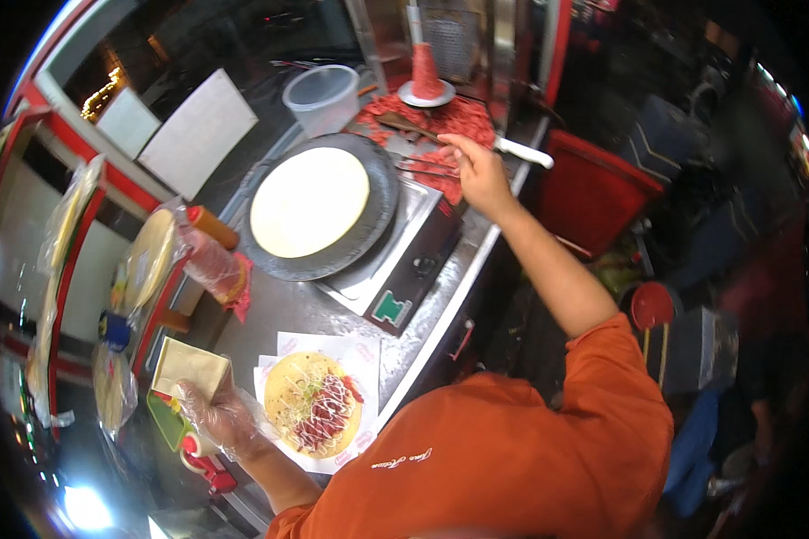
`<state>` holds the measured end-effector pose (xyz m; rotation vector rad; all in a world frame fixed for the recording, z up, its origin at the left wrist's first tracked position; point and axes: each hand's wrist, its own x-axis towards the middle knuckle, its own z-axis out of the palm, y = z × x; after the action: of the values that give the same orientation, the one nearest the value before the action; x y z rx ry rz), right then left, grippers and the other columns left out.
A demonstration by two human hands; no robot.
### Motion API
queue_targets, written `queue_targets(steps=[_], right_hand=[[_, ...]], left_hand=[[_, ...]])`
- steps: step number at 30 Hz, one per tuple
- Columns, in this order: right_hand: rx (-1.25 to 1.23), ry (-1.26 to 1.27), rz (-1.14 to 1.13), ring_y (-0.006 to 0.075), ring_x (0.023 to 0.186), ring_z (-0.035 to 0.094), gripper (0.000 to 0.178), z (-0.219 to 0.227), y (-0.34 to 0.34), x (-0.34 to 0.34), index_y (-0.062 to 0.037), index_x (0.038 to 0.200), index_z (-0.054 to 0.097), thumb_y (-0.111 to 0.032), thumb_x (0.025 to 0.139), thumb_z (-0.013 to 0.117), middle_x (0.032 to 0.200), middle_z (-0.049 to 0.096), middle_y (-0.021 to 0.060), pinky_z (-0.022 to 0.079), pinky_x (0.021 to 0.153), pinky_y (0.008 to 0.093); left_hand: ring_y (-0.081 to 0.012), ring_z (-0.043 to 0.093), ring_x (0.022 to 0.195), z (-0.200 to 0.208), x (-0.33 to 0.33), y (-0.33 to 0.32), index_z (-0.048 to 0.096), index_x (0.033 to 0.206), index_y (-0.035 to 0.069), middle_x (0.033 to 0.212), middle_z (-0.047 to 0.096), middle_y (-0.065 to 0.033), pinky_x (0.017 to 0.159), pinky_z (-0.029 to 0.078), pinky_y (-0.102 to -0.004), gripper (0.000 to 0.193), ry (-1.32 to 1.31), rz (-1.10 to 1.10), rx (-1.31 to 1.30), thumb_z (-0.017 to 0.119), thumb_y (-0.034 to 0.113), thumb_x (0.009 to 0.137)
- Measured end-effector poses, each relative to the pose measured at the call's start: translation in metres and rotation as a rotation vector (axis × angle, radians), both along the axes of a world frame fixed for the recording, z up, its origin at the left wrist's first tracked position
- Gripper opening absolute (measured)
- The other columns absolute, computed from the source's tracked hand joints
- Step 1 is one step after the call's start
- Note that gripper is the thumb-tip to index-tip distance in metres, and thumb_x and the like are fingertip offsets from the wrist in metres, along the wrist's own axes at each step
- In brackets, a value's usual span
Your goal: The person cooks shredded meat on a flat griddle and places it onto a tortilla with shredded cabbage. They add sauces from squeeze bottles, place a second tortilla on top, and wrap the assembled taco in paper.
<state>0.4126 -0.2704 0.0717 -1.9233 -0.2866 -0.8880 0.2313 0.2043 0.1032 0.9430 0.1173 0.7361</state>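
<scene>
My left hand, in a clear plastic glove, grips a square cream-coloured stack, perhaps of paper, at the left of the counter. Beside it, a round flatbread topped with shredded red meat and white sauce lies on printed white paper. My bare right hand reaches to the far side, its fingers closed at the end of a brown wooden spatula. The spatula lies over chopped red meat. A pale round crepe covers most of the black round griddle.
A white-handled knife lies right of my right hand. Behind stand a meat cone on a spit and a clear plastic tub. Bagged flatbreads and a red-capped bottle are at left. A red bin stands at right.
</scene>
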Motion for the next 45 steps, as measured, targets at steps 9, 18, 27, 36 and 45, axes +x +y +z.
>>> queue_targets(steps=[9,18,27,36,45], right_hand=[[-1.041,0.615,-0.078,0.0367,0.11,0.063,0.045,-0.023,-0.028,0.116,-0.0082,0.11,0.072,-0.042,0.08,0.076,0.11,0.071,0.0195,0.051,0.096,0.0484],[-0.972,0.475,-0.172,0.0392,0.112,0.061,0.049,-0.025,-0.015,0.1,-0.008,0.123,0.061,-0.03,0.081,0.073,0.12,0.059,0.0174,0.051,0.095,0.0491],[-0.224,0.929,0.133,0.0062,0.048,0.047,0.03,0.104,-0.041,0.11,-0.0072,0.1,0.071,-0.033,0.102,0.056,0.075,0.068,0.0047,0.038,0.043,0.0283],[-0.38,0.927,0.66,0.0082,0.05,0.042,0.03,0.084,0.115,0.196,0.0003,0.094,0.073,-0.03,0.095,0.07,0.069,0.06,0.001,0.03,0.044,0.0267],[-0.294,0.82,0.979,0.0044,0.058,0.051,0.03,0.175,0.024,0.215,-0.0025,0.108,0.073,-0.03,0.098,0.066,0.076,0.066,0.0012,0.039,0.05,0.0198]], left_hand=[[-0.0268,0.061,0.115,-0.054,-0.085,0.015,0.042,0.143,0.001,0.13,0.058,-0.0147,0.092,0.058,-0.0429,0.054,0.255,0.286,-0.029,0.061,0.029,0.101],[-0.0328,0.059,0.119,-0.091,-0.14,0.048,0.038,0.145,-0.003,0.137,0.053,-0.0197,0.095,0.057,-0.0476,0.054,0.343,0.413,-0.186,0.056,0.026,0.104],[-0.0277,0.062,0.115,-0.077,-0.114,0.054,0.047,0.139,0.0,0.13,0.059,-0.0147,0.098,0.054,-0.0467,0.045,0.33,0.295,-0.277,0.059,0.024,0.102],[-0.0291,0.062,0.113,-0.066,-0.097,-0.018,0.044,0.139,-0.002,0.128,0.058,-0.017,0.096,0.054,-0.048,0.047,0.193,0.308,-0.215,0.058,0.024,0.103],[-0.031,0.062,0.11,-0.072,-0.158,-0.073,0.044,0.138,-0.006,0.124,0.058,-0.0184,0.09,0.057,-0.0437,0.052,0.36,0.646,-0.248,0.059,0.029,0.102]])
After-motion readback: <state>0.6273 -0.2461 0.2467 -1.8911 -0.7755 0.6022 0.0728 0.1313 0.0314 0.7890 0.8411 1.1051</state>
